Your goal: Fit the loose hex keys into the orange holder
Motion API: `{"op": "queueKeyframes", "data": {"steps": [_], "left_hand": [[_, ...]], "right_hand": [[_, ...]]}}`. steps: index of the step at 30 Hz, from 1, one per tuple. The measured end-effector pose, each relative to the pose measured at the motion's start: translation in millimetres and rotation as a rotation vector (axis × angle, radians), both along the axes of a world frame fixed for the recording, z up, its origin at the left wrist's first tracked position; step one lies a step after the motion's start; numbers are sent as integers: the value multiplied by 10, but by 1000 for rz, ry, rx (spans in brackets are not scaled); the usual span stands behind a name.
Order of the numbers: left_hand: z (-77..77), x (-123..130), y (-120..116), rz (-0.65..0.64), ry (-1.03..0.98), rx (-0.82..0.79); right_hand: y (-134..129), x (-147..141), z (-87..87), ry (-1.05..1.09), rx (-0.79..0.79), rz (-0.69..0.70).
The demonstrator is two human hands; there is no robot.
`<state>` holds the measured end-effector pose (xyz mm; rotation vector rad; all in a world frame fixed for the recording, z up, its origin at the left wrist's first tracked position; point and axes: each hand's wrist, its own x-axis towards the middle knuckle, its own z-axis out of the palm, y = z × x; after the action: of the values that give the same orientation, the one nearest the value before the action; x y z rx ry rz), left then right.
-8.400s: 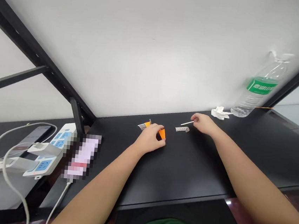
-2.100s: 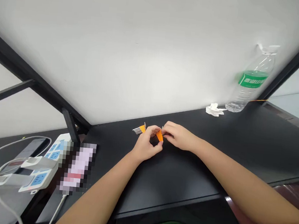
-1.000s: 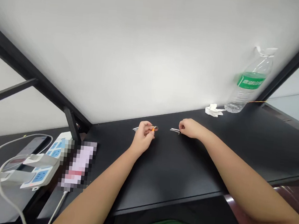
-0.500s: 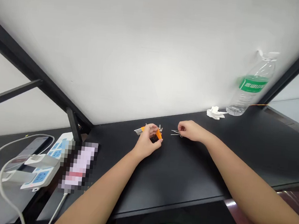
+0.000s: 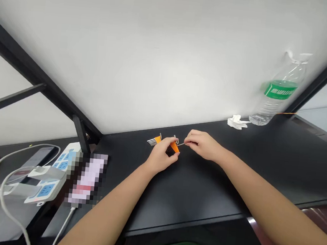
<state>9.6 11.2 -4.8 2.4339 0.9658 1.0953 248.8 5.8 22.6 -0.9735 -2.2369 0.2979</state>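
My left hand (image 5: 161,157) is closed around an orange hex key holder (image 5: 175,147), fingers on its top and thumb at its lower edge. Left of that hand, several thin metal shafts (image 5: 151,141) stick out from a second orange part (image 5: 158,139); whether both orange parts belong to one holder is hidden by the fingers. Short bent metal ends show above the orange. My right hand (image 5: 203,145) pinches a slim hex key (image 5: 181,144) whose free end reaches the holder's right side. How far it is inserted I cannot tell.
On the black desk (image 5: 192,187), a crumpled tissue (image 5: 236,122) and a water bottle (image 5: 280,90) stand near the wall. A phone on a cable (image 5: 87,178), a white power strip (image 5: 48,188) and looping cables lie at left. Black metal frame bars rise on both sides.
My right hand has moved left toward the holder, bringing the hex key from apart to its side. My left hand stays nearly in place, still gripping the holder.
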Motion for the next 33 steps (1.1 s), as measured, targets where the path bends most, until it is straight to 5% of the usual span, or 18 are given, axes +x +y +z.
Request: {"op": "queueKeyframes", "data": {"steps": [6, 11, 20, 33], "left_hand": [[-19, -3, 22, -27, 47, 145], [-12, 45, -30, -43, 85, 114], [-52, 44, -38, 45, -69, -81], [-40, 61, -76, -3, -4, -94]], "right_hand": [[-113, -39, 44, -204, 147, -31], [-194, -155, 83, -344, 178, -63], [-171, -237, 53, -58, -5, -26], [-95, -216, -52, -298, 112, -243]]}}
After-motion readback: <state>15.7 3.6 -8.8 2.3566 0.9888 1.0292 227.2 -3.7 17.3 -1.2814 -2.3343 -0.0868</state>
